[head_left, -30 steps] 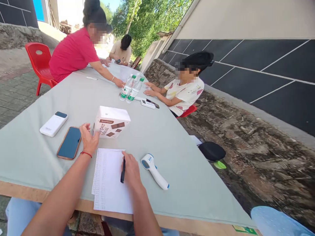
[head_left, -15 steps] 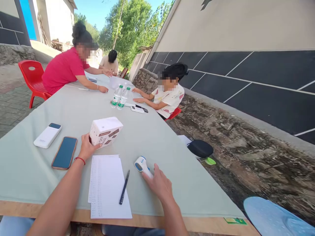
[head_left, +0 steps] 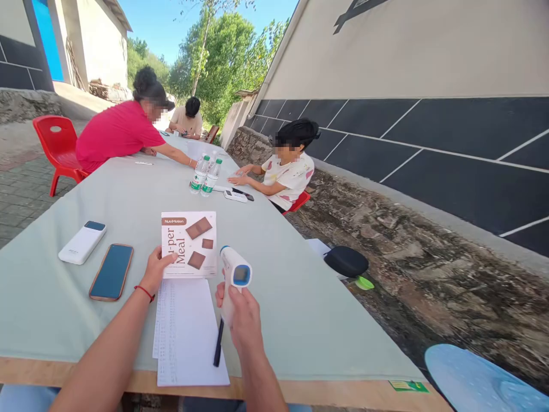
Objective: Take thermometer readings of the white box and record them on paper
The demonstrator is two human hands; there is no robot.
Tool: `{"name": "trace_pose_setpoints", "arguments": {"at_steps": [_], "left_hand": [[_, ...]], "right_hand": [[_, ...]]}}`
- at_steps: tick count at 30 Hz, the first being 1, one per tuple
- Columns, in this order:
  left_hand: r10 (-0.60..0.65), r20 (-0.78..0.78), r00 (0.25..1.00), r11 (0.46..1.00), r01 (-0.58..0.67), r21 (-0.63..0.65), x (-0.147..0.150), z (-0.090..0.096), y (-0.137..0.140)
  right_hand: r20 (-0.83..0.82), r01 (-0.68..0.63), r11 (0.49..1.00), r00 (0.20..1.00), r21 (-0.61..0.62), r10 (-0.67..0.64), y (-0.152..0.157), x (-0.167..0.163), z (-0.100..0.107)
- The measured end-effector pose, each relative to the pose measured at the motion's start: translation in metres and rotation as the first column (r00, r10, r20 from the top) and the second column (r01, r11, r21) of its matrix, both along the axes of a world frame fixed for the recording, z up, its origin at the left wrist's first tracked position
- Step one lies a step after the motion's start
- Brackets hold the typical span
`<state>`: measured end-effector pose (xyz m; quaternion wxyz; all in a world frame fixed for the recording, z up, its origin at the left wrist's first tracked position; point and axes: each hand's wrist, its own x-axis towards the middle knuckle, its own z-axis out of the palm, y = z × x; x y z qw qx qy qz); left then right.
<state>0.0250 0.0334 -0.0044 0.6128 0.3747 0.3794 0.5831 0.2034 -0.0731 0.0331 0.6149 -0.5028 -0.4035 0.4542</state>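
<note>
My left hand (head_left: 156, 269) grips the left side of a white and brown printed box (head_left: 201, 243), its thumb on the front panel that faces me. In my right hand (head_left: 241, 309) is a white and blue infrared thermometer (head_left: 234, 266), held upright by its handle with the small screen toward me. The thermometer is just right of the box, and I cannot tell whether they touch. Below the box lie sheets of paper (head_left: 189, 337) with columns of writing. A black pen (head_left: 218, 346) rests on their right edge, partly hidden by my right hand.
Left of my arm lie a phone (head_left: 111, 272) and a white power bank (head_left: 82, 242). Water bottles (head_left: 205, 176) stand mid-table, near another white device (head_left: 235, 195). Several people sit around the table. A black case (head_left: 346, 261) is beyond the right edge.
My right hand has closed on the thermometer and lifted it from the table toward the box. My left hand has turned the box so its printed front faces me. A person's arm has reached behind the bottles.
</note>
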Motion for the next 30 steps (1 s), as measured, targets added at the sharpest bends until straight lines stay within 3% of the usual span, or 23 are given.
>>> {"name": "trace_pose_setpoints", "arguments": {"at_steps": [3, 6, 9, 19, 30], "left_hand": [[-0.033, -0.104, 0.994, 0.999, 0.035, 0.019, 0.005, -0.002, -0.004], [-0.039, -0.141, 0.989, 0.999, 0.040, 0.011, 0.007, -0.001, -0.007], [-0.024, -0.146, 0.989, 1.000, 0.027, 0.014, 0.007, 0.000, -0.009], [-0.026, -0.120, 0.992, 0.999, 0.029, 0.023, 0.008, -0.004, -0.009], [-0.010, -0.105, 0.994, 0.999, 0.015, 0.042, 0.006, -0.006, -0.005]], "right_hand": [[-0.003, -0.029, 1.000, 1.000, 0.003, 0.029, 0.002, -0.019, 0.011], [0.007, 0.021, 0.999, 1.000, -0.041, -0.021, 0.001, -0.023, 0.014], [-0.010, 0.066, 0.994, 0.998, -0.083, -0.067, 0.000, -0.021, 0.011], [0.014, 0.031, 0.993, 0.999, -0.111, -0.030, 0.010, -0.021, -0.007], [0.017, 0.022, 0.995, 1.000, -0.096, -0.020, 0.008, -0.026, -0.004]]}}
